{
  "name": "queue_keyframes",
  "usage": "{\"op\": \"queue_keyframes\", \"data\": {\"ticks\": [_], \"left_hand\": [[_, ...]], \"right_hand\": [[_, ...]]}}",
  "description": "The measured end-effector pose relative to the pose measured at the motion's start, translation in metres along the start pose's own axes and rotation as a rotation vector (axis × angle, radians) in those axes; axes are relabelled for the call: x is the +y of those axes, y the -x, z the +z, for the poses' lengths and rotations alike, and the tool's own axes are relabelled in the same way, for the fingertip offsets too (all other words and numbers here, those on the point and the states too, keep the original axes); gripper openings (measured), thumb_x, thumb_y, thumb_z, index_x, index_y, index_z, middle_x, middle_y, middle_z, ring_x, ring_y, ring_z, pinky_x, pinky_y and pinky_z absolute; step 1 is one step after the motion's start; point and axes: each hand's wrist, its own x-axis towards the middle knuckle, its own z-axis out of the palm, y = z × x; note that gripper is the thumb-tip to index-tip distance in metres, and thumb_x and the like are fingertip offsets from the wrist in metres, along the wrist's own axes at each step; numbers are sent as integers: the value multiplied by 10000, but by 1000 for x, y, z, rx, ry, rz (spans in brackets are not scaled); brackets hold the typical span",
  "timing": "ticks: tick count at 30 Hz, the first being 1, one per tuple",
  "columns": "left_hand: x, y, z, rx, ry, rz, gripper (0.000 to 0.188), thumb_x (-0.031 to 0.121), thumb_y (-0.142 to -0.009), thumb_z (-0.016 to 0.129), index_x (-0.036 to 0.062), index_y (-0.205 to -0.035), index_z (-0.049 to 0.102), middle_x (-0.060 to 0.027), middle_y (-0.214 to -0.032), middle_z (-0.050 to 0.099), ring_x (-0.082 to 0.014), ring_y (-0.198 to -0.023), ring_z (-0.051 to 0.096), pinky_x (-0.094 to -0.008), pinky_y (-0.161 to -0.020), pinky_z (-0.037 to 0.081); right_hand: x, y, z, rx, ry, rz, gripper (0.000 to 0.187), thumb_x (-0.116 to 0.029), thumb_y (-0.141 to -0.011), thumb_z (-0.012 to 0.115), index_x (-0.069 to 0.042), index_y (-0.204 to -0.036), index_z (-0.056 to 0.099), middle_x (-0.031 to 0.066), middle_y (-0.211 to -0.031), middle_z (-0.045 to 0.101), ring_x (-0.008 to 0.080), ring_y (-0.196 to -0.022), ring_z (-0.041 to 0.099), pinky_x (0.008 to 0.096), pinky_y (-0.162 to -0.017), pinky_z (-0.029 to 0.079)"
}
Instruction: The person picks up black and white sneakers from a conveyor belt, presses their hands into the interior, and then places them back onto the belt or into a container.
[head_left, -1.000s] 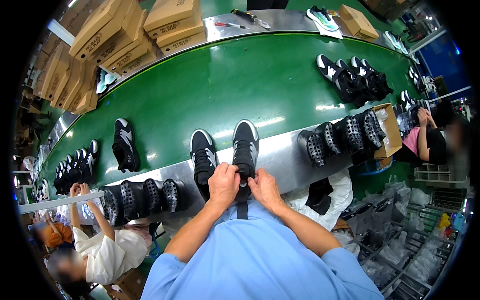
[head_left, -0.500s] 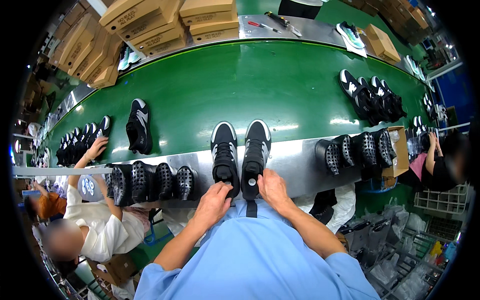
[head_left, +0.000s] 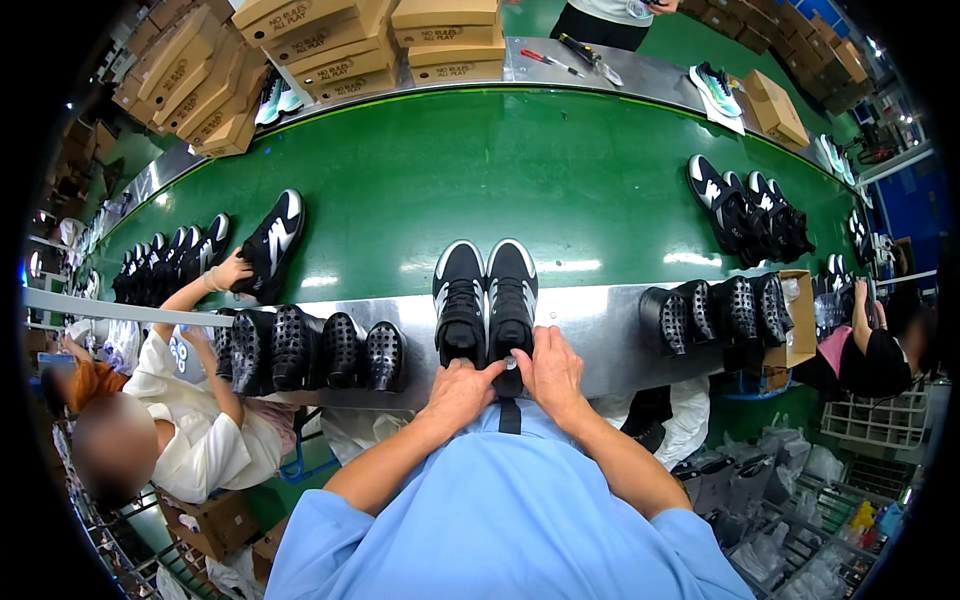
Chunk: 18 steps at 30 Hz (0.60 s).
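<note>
Two black sneakers with silver-grey toe edging stand side by side before me, toes pointing away: the left sneaker (head_left: 460, 298) and the right sneaker (head_left: 513, 296). At the heel of the left one, my left hand (head_left: 461, 394) has its fingers bent over the collar. Its thumb stretches across to the right sneaker's heel. My right hand (head_left: 553, 374) touches that same heel with its thumb, while its fingers extend forward beside the shoe, apart from the thumb. A round pale mark shows inside the right sneaker, by the thumb. Parts of both heels are hidden by my hands.
Black studded shoe forms (head_left: 385, 352) line the metal ledge on my left; more black forms (head_left: 738, 310) stand right. Black sneakers (head_left: 716, 205) rest on the green belt (head_left: 480, 160). A co-worker's hand (head_left: 232, 272) grips another sneaker (head_left: 272, 245). Shoeboxes (head_left: 447, 50) are stacked beyond.
The two sneakers have come together side by side. My left hand has moved right, and my right fingers have straightened. The co-worker on the left has taken hold of a single sneaker and tilted it.
</note>
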Motion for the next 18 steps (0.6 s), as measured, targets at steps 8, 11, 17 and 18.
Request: {"op": "queue_keyframes", "data": {"ticks": [8,11,17,18], "left_hand": [[-4,-2,3,57,-8,19,454,227,-870,754,211,-1313,654,-176,-888,709,-387,-887,700,-506,-784,582],[-6,-3,8,55,-4,0,449,227,-873,751,211,-1312,658,-177,-889,719,-388,-899,705,-501,-793,584],[1,-7,-3,-35,-27,13,423,212,-836,769,178,-1249,681,-184,-930,746,-389,-892,716,-506,-783,586],[1,-8,-5,-83,-41,17,404,199,-821,772,162,-1215,689,-182,-929,751,-390,-889,719,-509,-783,587]], "right_hand": [[10,-10,5,128,29,-259,204,-111,-833,754,-126,-1015,662,72,-892,566,279,-875,635,425,-682,547],[12,-6,8,161,-35,-230,193,-85,-836,740,-117,-1012,666,73,-893,566,289,-853,639,435,-683,542],[5,-6,15,156,-127,-235,211,-99,-860,751,-84,-1055,670,105,-924,585,319,-823,649,443,-697,543],[-4,-3,5,127,-195,-180,231,-118,-869,761,-71,-1076,670,114,-941,594,318,-818,652,441,-699,545]]}}
